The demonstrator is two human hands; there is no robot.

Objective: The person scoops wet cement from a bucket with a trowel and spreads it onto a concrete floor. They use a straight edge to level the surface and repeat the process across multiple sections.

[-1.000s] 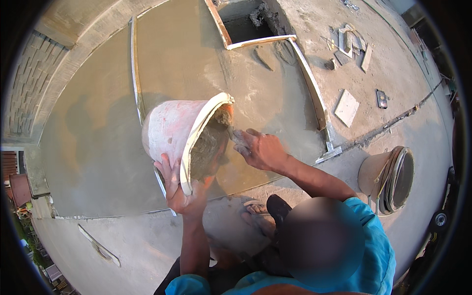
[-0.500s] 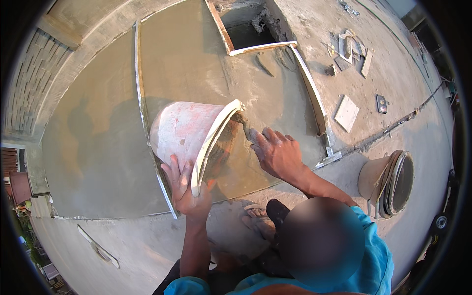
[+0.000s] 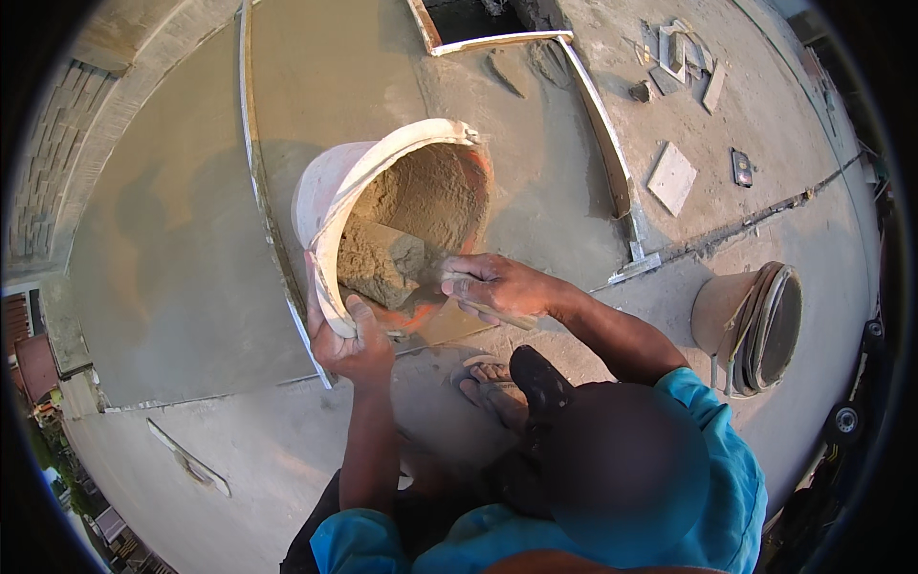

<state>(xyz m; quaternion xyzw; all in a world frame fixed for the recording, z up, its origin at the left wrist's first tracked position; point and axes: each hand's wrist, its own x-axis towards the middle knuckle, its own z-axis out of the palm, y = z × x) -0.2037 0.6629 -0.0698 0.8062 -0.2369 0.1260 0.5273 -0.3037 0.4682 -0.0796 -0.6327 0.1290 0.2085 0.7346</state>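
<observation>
A whitish bucket lies tilted on the wet slab, its mouth turned toward me. Grey-brown mortar clings inside it. My left hand is closed on the near part of the rim, thumb over the edge. In my right hand is a trowel, gripped by its handle. Its blade reaches into the bucket mouth among the mortar, partly coated, so its outline is hard to make out.
Smooth wet concrete spreads left and ahead, crossed by a long straight strip. An edging board runs along its right side, near a square pit. Stacked buckets stand right; a pale tile and scraps lie beyond.
The bucket has turned so its mouth now faces me, showing the mortar inside. My right hand has come nearer and left with the trowel; my left hand still holds the rim.
</observation>
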